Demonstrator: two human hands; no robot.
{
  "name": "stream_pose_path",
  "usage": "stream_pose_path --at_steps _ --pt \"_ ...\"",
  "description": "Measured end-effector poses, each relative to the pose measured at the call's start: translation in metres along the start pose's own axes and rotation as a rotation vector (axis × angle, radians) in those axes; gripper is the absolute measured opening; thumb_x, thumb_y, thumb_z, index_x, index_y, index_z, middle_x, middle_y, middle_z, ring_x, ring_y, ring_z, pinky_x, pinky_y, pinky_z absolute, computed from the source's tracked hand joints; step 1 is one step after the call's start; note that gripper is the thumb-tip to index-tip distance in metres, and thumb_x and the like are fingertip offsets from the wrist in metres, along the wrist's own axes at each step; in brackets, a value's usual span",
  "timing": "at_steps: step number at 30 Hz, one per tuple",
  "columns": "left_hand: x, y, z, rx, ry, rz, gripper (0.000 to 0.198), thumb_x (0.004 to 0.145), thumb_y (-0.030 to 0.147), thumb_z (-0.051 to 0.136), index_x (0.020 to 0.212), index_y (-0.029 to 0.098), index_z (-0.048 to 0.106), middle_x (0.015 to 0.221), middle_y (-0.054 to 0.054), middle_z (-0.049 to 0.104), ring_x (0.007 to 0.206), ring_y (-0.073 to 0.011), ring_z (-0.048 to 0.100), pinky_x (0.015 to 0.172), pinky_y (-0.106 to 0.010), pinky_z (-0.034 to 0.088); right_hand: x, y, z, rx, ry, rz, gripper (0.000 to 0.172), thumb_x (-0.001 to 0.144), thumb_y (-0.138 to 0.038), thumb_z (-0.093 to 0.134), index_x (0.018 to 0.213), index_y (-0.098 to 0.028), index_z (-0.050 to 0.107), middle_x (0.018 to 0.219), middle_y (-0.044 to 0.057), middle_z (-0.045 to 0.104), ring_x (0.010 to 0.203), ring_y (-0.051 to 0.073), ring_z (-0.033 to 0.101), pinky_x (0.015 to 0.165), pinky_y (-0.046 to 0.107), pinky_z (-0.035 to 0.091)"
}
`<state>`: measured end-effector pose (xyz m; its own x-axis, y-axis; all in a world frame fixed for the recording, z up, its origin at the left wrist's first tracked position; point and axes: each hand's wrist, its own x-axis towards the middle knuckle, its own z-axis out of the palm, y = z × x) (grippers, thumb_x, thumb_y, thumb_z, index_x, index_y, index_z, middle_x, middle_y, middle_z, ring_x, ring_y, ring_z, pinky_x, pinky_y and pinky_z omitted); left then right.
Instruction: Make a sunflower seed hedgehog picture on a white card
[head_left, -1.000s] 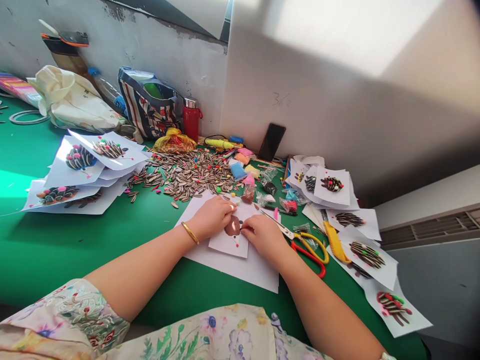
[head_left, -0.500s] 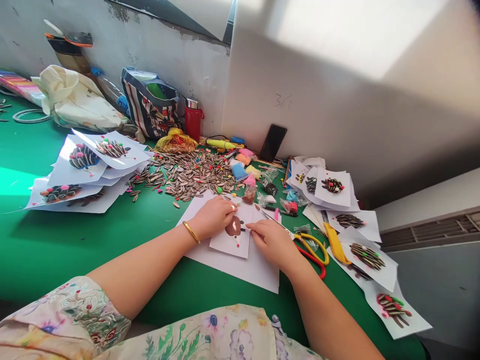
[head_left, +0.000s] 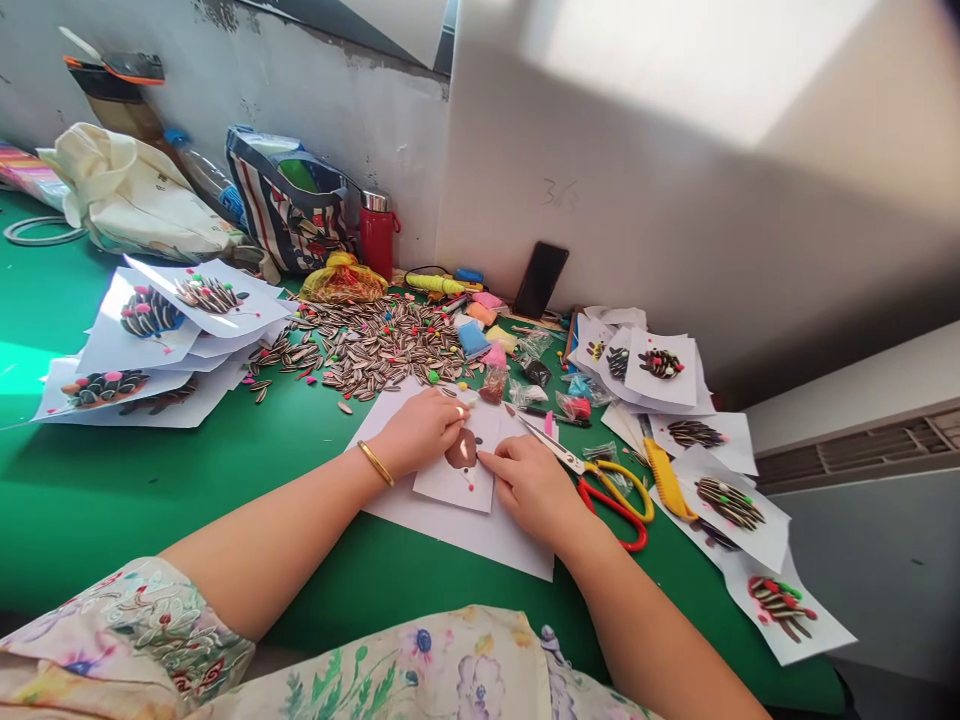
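A small white card (head_left: 454,490) with a flattened brown clay shape (head_left: 461,450) lies on larger white paper (head_left: 517,555). Below the clay, the card carries small dark and red dots. My left hand (head_left: 424,430) rests at the card's left edge with its fingers bent together, steadying it. My right hand (head_left: 532,485) has its index finger stretched out, the tip touching the clay's right edge; its other fingers are curled. A small dark piece sits beside that fingertip. Scissors (head_left: 600,470) with yellow and red handles lie partly behind my right hand.
Striped sunflower seeds (head_left: 390,345) are heaped beyond the paper, near coloured clay packets (head_left: 472,340). Seed-decorated cards lie at left (head_left: 217,300) and right (head_left: 731,500), with a yellow cutter (head_left: 667,480) alongside. A phone (head_left: 541,280) and red flask (head_left: 377,235) stand behind.
My right index fingertip has moved slightly inward onto the clay's edge, where a dark strip showed before. My left hand keeps its place on the card. The whole view has shifted slightly.
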<state>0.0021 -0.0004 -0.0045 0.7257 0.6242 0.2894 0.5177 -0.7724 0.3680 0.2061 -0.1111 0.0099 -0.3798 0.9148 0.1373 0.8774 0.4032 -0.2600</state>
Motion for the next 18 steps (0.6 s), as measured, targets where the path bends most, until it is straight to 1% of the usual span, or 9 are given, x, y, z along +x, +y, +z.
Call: stream_pose_path --at_steps 4,6,12,15,18 --pt "0.0000 -0.0006 0.0005 -0.004 0.006 0.003 0.026 0.094 0.019 0.046 0.094 0.020 0.072 0.098 -0.007 0.072 0.096 -0.0217 0.063 0.089 -0.036 0.045 -0.0002 0.0055 0.0007 0.088 0.078 0.002 0.039 0.090 -0.009 0.050 0.122 -0.020 0.069 0.097 0.009 0.064 0.091 0.022 0.053 0.082 0.035 0.045" --pt "0.0000 -0.0007 0.0004 0.000 0.005 0.005 0.026 0.094 0.019 0.046 0.094 0.020 0.072 0.098 -0.007 0.073 0.096 -0.0218 0.063 0.089 -0.037 0.045 0.0002 0.0069 0.0005 0.088 0.093 -0.005 0.042 0.089 -0.008 0.050 0.125 -0.021 0.068 0.096 0.009 0.063 0.090 0.022 0.053 0.081 0.035 0.044" --pt "-0.0003 -0.0009 0.0001 0.007 0.000 0.023 0.025 0.094 0.018 0.047 0.093 0.020 0.072 0.098 -0.007 0.073 0.098 -0.0223 0.063 0.089 -0.037 0.045 0.0020 0.0008 0.0022 0.037 0.003 0.004 0.041 0.086 -0.007 0.053 0.118 -0.026 0.072 0.090 0.006 0.060 0.088 0.021 0.051 0.078 0.033 0.041" --pt "-0.0002 -0.0008 0.0002 0.005 0.001 0.026 0.026 0.094 0.017 0.047 0.093 0.020 0.072 0.100 -0.006 0.073 0.098 -0.0220 0.063 0.090 -0.037 0.045 0.0019 0.0012 0.0033 0.060 -0.004 0.011 0.042 0.086 -0.008 0.053 0.119 -0.026 0.071 0.091 0.006 0.060 0.088 0.021 0.051 0.078 0.034 0.042" --pt "0.0001 -0.0006 0.0004 0.002 0.006 0.023 0.026 0.095 0.018 0.046 0.094 0.020 0.072 0.101 -0.006 0.074 0.098 -0.0218 0.064 0.090 -0.038 0.045 0.0005 0.0058 0.0027 0.120 0.029 0.029 0.042 0.088 -0.008 0.050 0.122 -0.023 0.070 0.095 0.008 0.062 0.091 0.022 0.052 0.081 0.035 0.044"
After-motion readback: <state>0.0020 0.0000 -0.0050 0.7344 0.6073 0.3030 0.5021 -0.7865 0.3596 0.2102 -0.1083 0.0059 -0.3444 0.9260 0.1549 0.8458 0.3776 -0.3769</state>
